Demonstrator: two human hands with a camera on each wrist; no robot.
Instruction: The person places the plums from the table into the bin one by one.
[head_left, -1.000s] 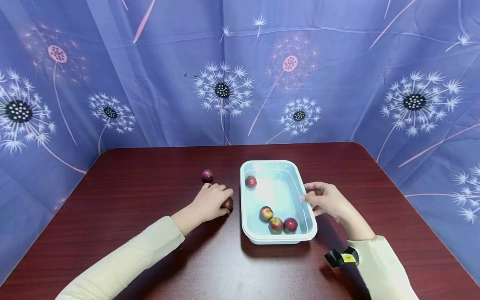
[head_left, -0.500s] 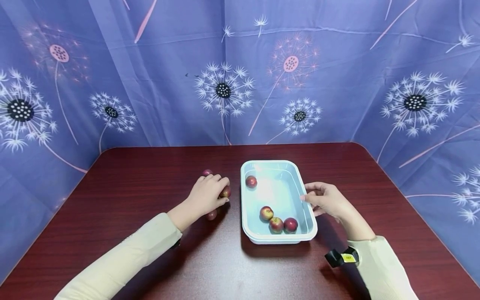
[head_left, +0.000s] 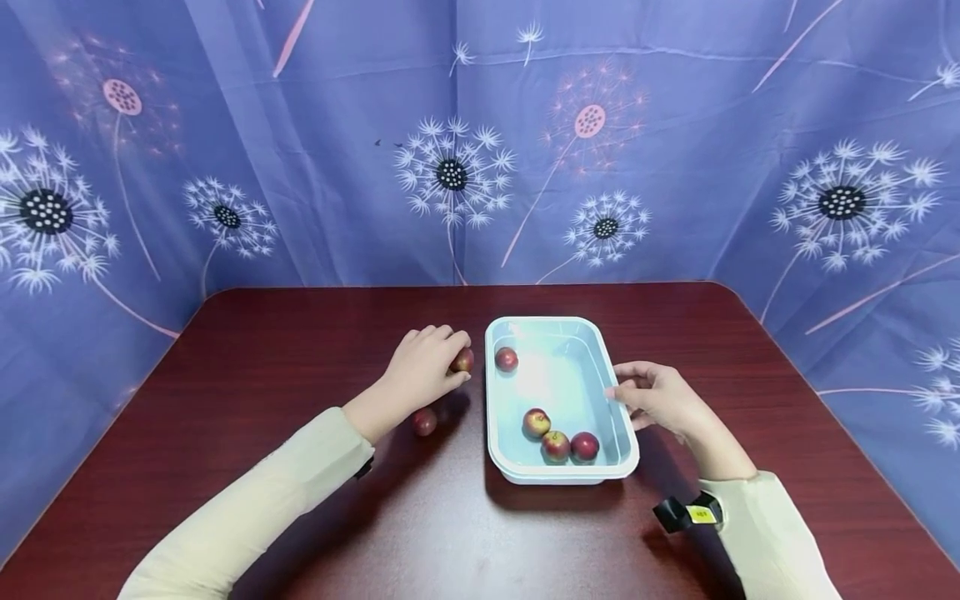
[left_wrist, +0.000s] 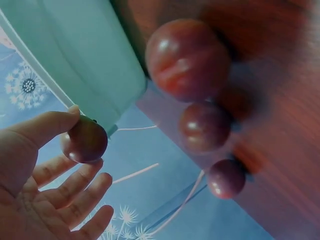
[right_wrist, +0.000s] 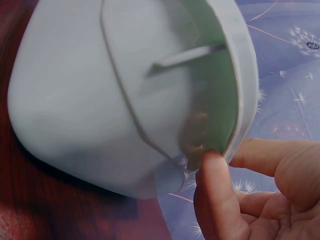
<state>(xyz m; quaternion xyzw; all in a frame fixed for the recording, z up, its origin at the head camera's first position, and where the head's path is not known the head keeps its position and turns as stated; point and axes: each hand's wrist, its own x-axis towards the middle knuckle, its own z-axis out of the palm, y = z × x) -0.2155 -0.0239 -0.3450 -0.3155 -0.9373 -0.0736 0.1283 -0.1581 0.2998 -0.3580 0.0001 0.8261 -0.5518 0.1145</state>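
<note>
My left hand point(head_left: 426, 368) pinches a dark red plum point(left_wrist: 84, 141) between thumb and fingers, just left of a pale blue plastic tub point(head_left: 517, 475). In the left wrist view, that plum appears off the table. Below the hand, a plum point(head_left: 423, 422) lies on the table; the left wrist view shows a large-looking plum point(left_wrist: 187, 60), a middle plum point(left_wrist: 205, 127) and a far plum point(left_wrist: 226, 178) in a row. With thumb and fingers, my right hand point(head_left: 660, 402) grips the tub's right rim point(right_wrist: 243, 85). Its fingers reach beneath that rim.
Inside the tub sit a plum point(head_left: 506, 359) at the far left and, near the front, a yellow-red plum point(head_left: 536, 422), another mottled plum point(head_left: 556, 447) and a dark plum point(head_left: 585, 447). The brown table point(head_left: 315, 333) ends at a blue dandelion-print curtain point(head_left: 337, 208).
My left hand has moved away from me and slightly right with the plum, uncovering one plum on the table and hiding the far one. The right hand keeps its grip on the tub.
</note>
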